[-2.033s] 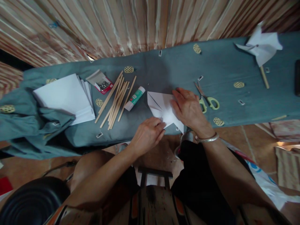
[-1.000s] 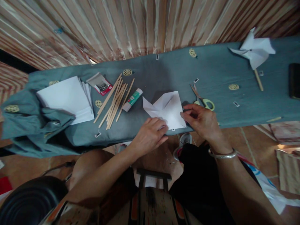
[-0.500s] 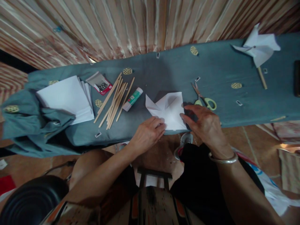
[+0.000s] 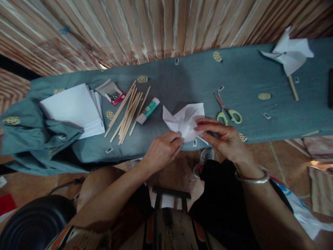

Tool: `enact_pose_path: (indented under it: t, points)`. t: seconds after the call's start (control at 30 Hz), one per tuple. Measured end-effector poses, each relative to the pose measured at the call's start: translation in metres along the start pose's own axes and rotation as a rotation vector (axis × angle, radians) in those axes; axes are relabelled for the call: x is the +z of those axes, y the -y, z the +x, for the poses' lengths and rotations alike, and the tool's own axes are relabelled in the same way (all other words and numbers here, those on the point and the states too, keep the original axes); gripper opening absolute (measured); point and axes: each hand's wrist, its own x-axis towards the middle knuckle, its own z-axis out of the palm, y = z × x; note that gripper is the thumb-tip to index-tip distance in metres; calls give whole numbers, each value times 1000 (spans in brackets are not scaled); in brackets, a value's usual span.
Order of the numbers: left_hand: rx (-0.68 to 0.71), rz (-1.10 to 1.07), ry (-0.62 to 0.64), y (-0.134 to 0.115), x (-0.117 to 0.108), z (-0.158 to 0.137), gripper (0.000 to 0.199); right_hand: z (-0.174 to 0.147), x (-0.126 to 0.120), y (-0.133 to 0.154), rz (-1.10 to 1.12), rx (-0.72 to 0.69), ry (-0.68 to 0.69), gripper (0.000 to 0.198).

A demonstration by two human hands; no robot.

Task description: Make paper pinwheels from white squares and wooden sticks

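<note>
A white paper pinwheel (image 4: 186, 119), partly folded, lies near the front edge of the cloth-covered table. My left hand (image 4: 166, 147) is closed on its lower left part, fingers pinched together. From the right, my right hand (image 4: 221, 133) pinches a flap of the same paper and bends it in toward the middle. Just beyond my right hand lie scissors (image 4: 227, 110) with green handles. A glue stick (image 4: 148, 110) rests to the left of the paper, beside several wooden sticks (image 4: 128, 114).
A stack of white paper (image 4: 71, 109) lies at the left by bunched cloth (image 4: 39, 128). Near it is an opened packet of small metal pieces (image 4: 111, 93). An assembled paper pinwheel (image 4: 290, 53) on a stick lies at the far right. A curtain (image 4: 156, 27) hangs behind the table.
My right hand has moved left, bringing the paper's right lower corner inward so it now curves over the middle. My left hand stays on the paper.
</note>
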Motion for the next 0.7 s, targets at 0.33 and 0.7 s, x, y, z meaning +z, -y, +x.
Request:
enact_pose_path:
  t: [0.33, 0.7]
  points:
    - [8, 15, -41, -4, 3, -1, 25, 7, 16, -5, -127, 29, -90, 7]
    - [78, 31, 8, -3, 7, -3, 24, 7, 28, -3, -404, -13, -102, 8]
